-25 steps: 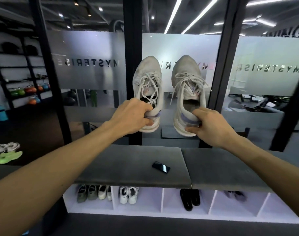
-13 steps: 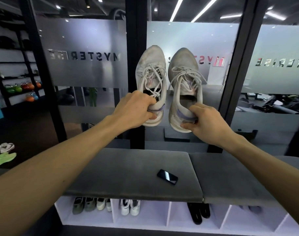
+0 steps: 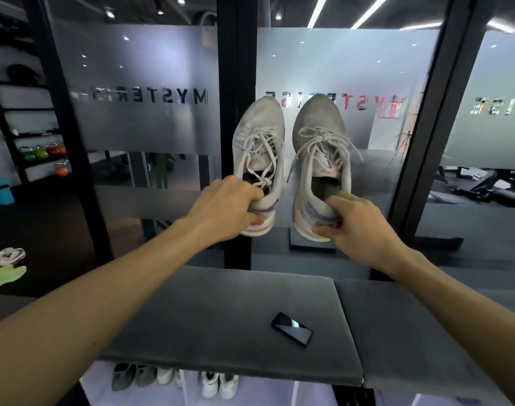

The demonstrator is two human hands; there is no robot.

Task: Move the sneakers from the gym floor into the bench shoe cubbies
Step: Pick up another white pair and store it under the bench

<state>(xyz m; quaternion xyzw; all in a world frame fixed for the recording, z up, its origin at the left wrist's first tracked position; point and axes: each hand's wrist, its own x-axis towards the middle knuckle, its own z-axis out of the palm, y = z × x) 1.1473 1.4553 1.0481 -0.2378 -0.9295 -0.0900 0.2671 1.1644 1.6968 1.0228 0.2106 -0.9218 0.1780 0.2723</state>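
Note:
I hold a pair of worn white sneakers out in front of me, toes pointing away, above the bench. My left hand (image 3: 227, 209) grips the heel of the left sneaker (image 3: 260, 136). My right hand (image 3: 357, 224) grips the heel collar of the right sneaker (image 3: 320, 142), fingers tucked inside its opening. The grey padded bench (image 3: 221, 317) lies below, and its white shoe cubbies (image 3: 188, 391) show at the bottom edge. One cubby holds grey and white shoes (image 3: 142, 375), the one beside it a white pair (image 3: 219, 383).
A black phone (image 3: 292, 332) lies on the bench cushion. Frosted glass panels with black frames (image 3: 235, 83) stand right behind the bench. On the floor at far left lie a neon green shoe (image 3: 4, 278) and a white-pink sneaker (image 3: 4, 256). Kettlebells (image 3: 42, 152) sit on a rack.
The view has closed in on the bench and tilted, so less of the cubbies shows. Both hands still hold the sneakers the same way, a little lower in view.

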